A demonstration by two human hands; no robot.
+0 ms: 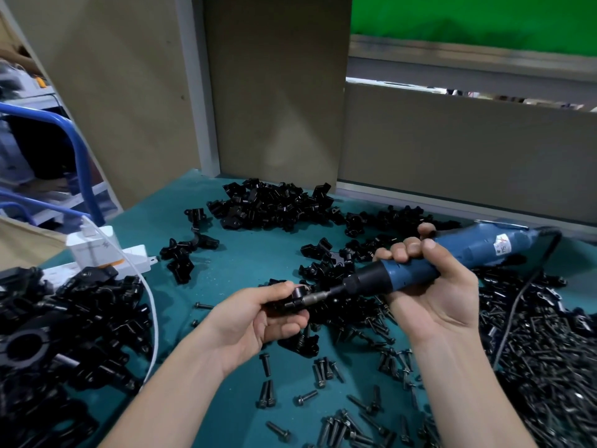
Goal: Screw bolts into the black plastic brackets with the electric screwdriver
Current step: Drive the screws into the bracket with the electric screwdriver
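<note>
Here we are over the teal bench top (pixel 248 263), and both hands are busy. The left hand (pixel 255 321) has its fingers and thumb curled round a black plastic bracket (pixel 297 294), holding it just above the surface at mid-table. The right hand (pixel 433 295) is wrapped tight round the blue electric screwdriver (pixel 416 274), fingers over the top of the barrel and palm beneath, with the tool lying almost level and its nose aimed left. We see the metal bit (pixel 318 297) meeting the bracket right at the left thumb; the bolt it drives is too hidden for us to make out. The tool's black cord (pixel 517 302) trails off the rear and down across a dense heap of bolts (pixel 549 350) on the right. Loose bolts (pixel 323 368) lie scattered just below the hands. At the far side sits a pile of brackets (pixel 271 205), with a few strays (pixel 190 250) to its left. On the near left we have a bigger mound of black parts (pixel 80 318), and beside it a white power strip (pixel 132 258) with a white cable (pixel 153 305) curving toward us. Beige panels (pixel 277 92) wall off the back.
</note>
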